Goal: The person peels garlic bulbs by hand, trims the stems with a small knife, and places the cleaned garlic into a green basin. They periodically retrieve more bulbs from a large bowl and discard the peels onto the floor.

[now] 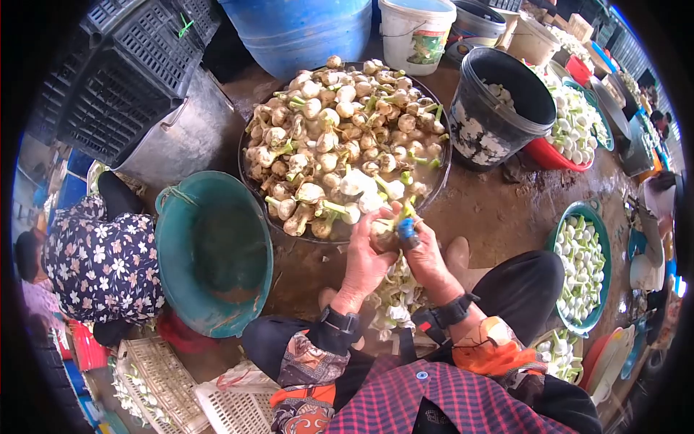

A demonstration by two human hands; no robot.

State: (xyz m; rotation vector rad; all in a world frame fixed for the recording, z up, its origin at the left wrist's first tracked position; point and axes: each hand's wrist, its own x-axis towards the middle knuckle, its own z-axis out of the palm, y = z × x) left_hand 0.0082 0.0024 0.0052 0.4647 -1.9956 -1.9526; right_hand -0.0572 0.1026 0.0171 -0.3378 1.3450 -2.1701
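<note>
View from above a seated person's lap onto a wet brown floor (499,210) crowded with containers. Straight ahead lies a wide round tray (243,168) heaped with pale, muddy bulbs with green stalks. Its near rim sits just beyond the hands. To the left, a teal basin (217,253) tilts close to the person's left knee. At upper right stands a black bucket (491,130), and at right a green basin (557,239) of trimmed white bulbs lies beside the right knee. The only bare floor is a narrow strip between the tray and the knees.

In that gap, over a pile of trimmings (394,296), the left hand (365,260) closes its fingers around one bulb (382,233). The bulb's long axis runs away from the person, its stalk end pointing toward the tray and slightly right. The right hand (426,257) is clenched on a small blue-handled tool (407,230), which touches the bulb.
</note>
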